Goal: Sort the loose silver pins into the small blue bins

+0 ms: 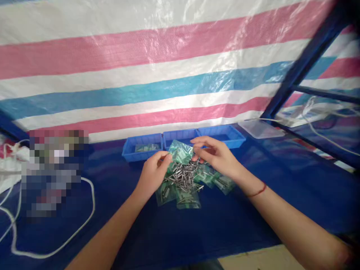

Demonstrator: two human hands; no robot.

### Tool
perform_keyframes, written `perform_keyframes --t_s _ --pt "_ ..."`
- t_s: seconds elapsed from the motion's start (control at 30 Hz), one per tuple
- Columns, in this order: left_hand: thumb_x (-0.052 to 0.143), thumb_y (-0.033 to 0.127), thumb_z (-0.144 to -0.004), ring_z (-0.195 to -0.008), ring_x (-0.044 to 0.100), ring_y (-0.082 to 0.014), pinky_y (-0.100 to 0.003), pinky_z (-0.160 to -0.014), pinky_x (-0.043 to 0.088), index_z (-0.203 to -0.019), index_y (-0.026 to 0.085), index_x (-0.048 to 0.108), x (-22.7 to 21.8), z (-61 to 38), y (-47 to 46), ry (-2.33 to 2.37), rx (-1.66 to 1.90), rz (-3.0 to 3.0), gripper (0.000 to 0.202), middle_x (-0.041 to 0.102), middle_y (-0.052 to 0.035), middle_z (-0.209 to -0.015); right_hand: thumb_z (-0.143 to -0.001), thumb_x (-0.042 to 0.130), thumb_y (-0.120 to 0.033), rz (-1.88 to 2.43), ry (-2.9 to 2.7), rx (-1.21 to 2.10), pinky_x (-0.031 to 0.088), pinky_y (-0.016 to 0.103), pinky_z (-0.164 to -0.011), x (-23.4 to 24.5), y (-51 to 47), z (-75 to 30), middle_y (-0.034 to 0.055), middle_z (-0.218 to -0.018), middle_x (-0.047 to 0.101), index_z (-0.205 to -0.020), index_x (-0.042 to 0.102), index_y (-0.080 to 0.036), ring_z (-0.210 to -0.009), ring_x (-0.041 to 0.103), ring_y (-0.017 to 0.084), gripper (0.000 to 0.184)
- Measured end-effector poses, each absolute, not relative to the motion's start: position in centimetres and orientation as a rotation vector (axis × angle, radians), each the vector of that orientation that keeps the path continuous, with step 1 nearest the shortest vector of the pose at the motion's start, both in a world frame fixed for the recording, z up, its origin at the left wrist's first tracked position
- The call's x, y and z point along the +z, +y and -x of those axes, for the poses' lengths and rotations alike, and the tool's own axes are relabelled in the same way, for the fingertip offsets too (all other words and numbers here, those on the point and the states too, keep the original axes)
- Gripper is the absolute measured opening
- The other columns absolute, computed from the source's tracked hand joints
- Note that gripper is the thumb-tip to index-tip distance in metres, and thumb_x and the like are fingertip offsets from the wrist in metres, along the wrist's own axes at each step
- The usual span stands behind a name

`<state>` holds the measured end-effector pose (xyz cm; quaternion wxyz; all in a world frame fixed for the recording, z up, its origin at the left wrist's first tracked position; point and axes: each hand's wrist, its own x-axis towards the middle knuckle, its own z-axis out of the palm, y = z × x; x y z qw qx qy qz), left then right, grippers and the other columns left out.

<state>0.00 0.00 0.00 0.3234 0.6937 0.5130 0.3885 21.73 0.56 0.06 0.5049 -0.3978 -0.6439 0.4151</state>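
Between my hands is a small green-tinted plastic bag [180, 152] with metal pieces inside, held above a heap of loose metal pins or screws [185, 175]. My left hand [154, 170] pinches the bag's left edge between thumb and fingers. At its right edge is my right hand [215, 153], thumb and fingers closed on the corner. More bags like it lie around the heap: one in front [188, 200], one at the left [165, 193] and one at the right [223, 183]. The exact kind of the metal pieces is too small to make out.
Behind the heap stand a left blue bin [126, 150] with bags in it, a middle blue bin [180, 134] and a right blue bin [237, 140]. A white cable [92, 202] loops on the left of the blue table [225, 228]. A clear plastic lid [261, 129] lies back right.
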Motion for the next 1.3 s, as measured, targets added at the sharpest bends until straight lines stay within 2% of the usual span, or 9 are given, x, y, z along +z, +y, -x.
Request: perform_keyframes --t_s 0.13,0.23,0.33,0.43,0.53,0.77,0.9,1.07,1.3 --pt "0.052 0.045 -0.085 -0.058 0.056 -0.0125 -0.022 -0.056 0.042 -0.09 0.015 0.066 1.0 3.3 2.3 1.545 1.287 -1.762 0.034 0.067 -0.0025 -0.075 -0.081 0.06 -0.03 0.952 -1.533 0.942 0.047 0.024 -0.049 0.5 0.7 -22.2 0.0015 -0.083 0.062 -0.101 0.061 -0.018 -0.062 0.065 0.012 0.023" --pt "0.052 0.043 -0.084 -0.075 0.065 -0.0174 -0.025 -0.07 0.047 -0.104 0.015 0.066 1.7 6.7 4.0 1.778 1.418 -1.821 0.037 0.071 -0.0059 -0.087 -0.082 0.059 -0.028 0.952 -1.527 0.931 0.047 0.025 -0.05 0.5 0.8 -22.2 0.0011 -0.081 0.062 -0.102 0.061 -0.019 -0.06 0.063 0.012 0.022" --pt "0.051 0.04 -0.085 -0.085 0.067 -0.022 -0.03 -0.079 0.048 -0.119 0.016 0.061 2.0 9.4 5.2 2.068 1.161 -1.954 0.043 0.073 -0.0071 -0.089 -0.081 0.059 -0.028 0.946 -1.526 0.953 0.047 0.026 -0.051 0.4 0.9 -22.2 0.0014 -0.082 0.062 -0.103 0.06 -0.019 -0.06 0.062 0.011 0.024" --pt "0.05 0.036 -0.084 -0.094 0.065 -0.0275 -0.036 -0.086 0.046 -0.107 0.015 0.069 1.7 10.5 5.7 2.246 0.796 -2.204 0.037 0.071 -0.0115 -0.097 -0.081 0.059 -0.028 0.955 -1.528 0.962 0.046 0.027 -0.051 0.2 1.1 -22.2 0.0014 -0.081 0.062 -0.104 0.059 -0.018 -0.059 0.061 0.011 0.025" --pt "0.048 0.036 -0.085 -0.102 0.06 -0.0313 -0.042 -0.092 0.043 -0.098 0.013 0.073 1.3 10.2 5.7 2.276 0.738 -2.334 0.036 0.067 -0.016 -0.101 -0.081 0.058 -0.03 0.969 -1.533 0.959 0.046 0.027 -0.052 0.1 1.3 -22.4 0.0016 -0.081 0.062 -0.104 0.059 -0.017 -0.059 0.06 0.012 0.026" --pt "0.04 0.034 -0.089 -0.093 0.06 -0.0245 -0.035 -0.086 0.043 -0.089 0.015 0.07 2.7 7.9 3.9 2.014 0.799 -2.545 0.036 0.065 -0.0113 -0.094 -0.079 0.06 -0.035 1.043 -1.55 0.935 0.046 0.028 -0.054 0.5 1.0 -21.9 0.0013 -0.075 0.061 -0.094 0.061 -0.017 -0.056 0.057 0.011 0.024" --pt "0.043 0.041 -0.088 -0.082 0.063 -0.0207 -0.028 -0.073 0.043 -0.087 0.019 0.068 3.2 5.6 2.1 1.56 0.407 -2.498 0.033 0.069 -0.0057 -0.086 -0.078 0.059 -0.034 1.081 -1.581 0.944 0.045 0.028 -0.054 0.6 0.9 -21.8 0.0019 -0.076 0.061 -0.094 0.062 -0.016 -0.056 0.057 0.012 0.024" --pt "0.042 0.058 -0.086 -0.075 0.065 -0.0253 -0.029 -0.063 0.039 -0.084 0.018 0.069 1.3 4.3 1.7 1.654 0.208 -2.35 0.048 0.071 -0.0087 -0.082 -0.08 0.058 -0.031 1.103 -1.6 0.957 0.043 0.027 -0.053 0.3 0.9 -21.8 0.0008 -0.073 0.06 -0.092 0.064 -0.016 -0.057 0.056 0.012 0.02" --pt "0.06 0.058 -0.073 -0.077 0.065 -0.0231 -0.03 -0.069 0.043 -0.115 0.019 0.057 0.0 4.6 2.2 1.653 0.435 -2.023 0.057 0.069 -0.0051 -0.087 -0.082 0.057 -0.031 1.095 -1.659 0.958 0.044 0.026 -0.056 -0.1 0.8 -21.6 0.0001 -0.071 0.061 -0.093 0.064 -0.017 -0.059 0.056 0.012 0.019"
